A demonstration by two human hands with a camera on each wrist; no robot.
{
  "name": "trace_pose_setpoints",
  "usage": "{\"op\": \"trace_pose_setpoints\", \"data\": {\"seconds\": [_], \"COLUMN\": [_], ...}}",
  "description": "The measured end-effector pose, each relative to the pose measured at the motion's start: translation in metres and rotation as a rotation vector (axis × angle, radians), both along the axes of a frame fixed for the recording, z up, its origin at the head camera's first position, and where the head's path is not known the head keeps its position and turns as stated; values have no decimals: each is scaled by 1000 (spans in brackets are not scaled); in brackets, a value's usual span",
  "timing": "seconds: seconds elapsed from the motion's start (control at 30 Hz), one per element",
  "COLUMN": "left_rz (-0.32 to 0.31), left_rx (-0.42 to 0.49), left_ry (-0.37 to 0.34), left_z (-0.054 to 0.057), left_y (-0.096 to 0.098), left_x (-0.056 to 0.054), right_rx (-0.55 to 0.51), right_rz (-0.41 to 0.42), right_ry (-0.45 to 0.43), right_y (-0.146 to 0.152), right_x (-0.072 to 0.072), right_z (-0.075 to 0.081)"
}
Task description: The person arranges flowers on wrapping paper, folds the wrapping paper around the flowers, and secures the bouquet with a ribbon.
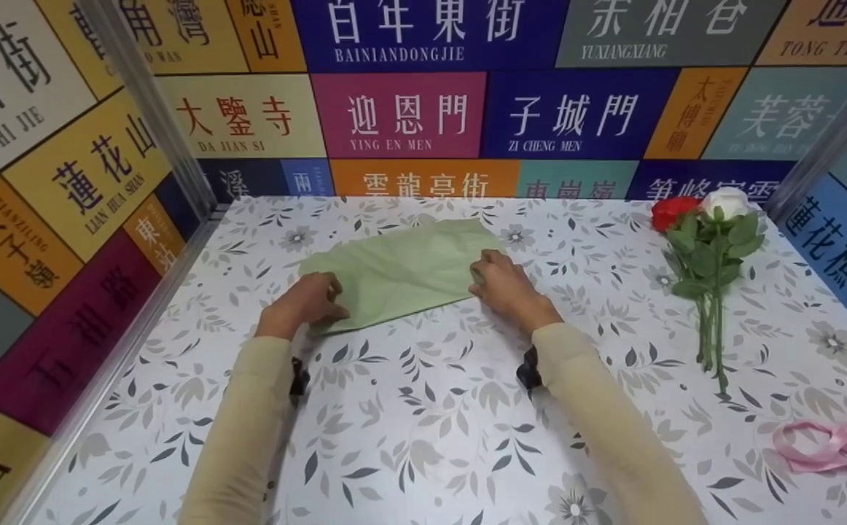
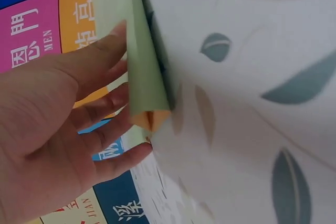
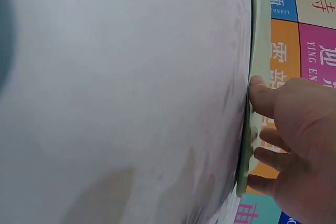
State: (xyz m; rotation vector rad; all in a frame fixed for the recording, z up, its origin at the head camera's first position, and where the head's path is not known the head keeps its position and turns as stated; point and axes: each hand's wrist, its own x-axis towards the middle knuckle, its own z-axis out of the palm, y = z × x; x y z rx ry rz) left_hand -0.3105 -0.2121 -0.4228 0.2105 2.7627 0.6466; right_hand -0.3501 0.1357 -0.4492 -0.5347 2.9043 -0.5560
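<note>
A pale green folded sheet (image 1: 401, 273), lightly creased, lies aslant on the table, its right end farther back. At its left end my left hand (image 1: 307, 299) rests with bent fingers. The left wrist view shows that hand's thumb (image 2: 113, 40) and fingertips touching the sheet (image 2: 144, 72), whose folded corner shows orange inside. My right hand (image 1: 507, 288) touches the sheet's right end. In the right wrist view, its thumb (image 3: 261, 95) lies on the sheet's edge and the other fingers (image 3: 270, 158) are spread along it.
A red rose (image 1: 673, 213) and a white rose (image 1: 726, 203) with leafy stems lie at the right of the leaf-patterned table (image 1: 409, 408). A pink ribbon (image 1: 824, 448) sits at the near right. Walls of coloured signs (image 1: 409, 117) enclose the back and sides.
</note>
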Motion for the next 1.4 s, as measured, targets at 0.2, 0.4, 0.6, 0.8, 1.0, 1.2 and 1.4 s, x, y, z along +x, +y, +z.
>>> {"op": "trace_pose_setpoints", "data": {"seconds": [0.2,0.4,0.6,0.8,1.0,1.2,1.4], "left_rz": [16,19,1,12,75,166,210], "left_rx": [-26,-21,17,107,119,158,262], "left_ry": [22,51,24,-10,-2,39,16], "left_z": [-1,-2,-7,-8,-5,-2,-2], "left_y": [-7,-6,0,6,14,24,26], "left_x": [4,9,12,12,21,30,35], "right_rx": [-99,-161,-135,-94,-81,-98,-167], "right_rz": [63,94,123,98,75,-14,-126], "right_ry": [-119,-168,-194,-215,-189,-140,-99], "right_y": [12,26,37,43,44,45,48], "right_x": [3,7,11,16,22,24,26], "right_z": [3,3,5,12,11,10,4]}}
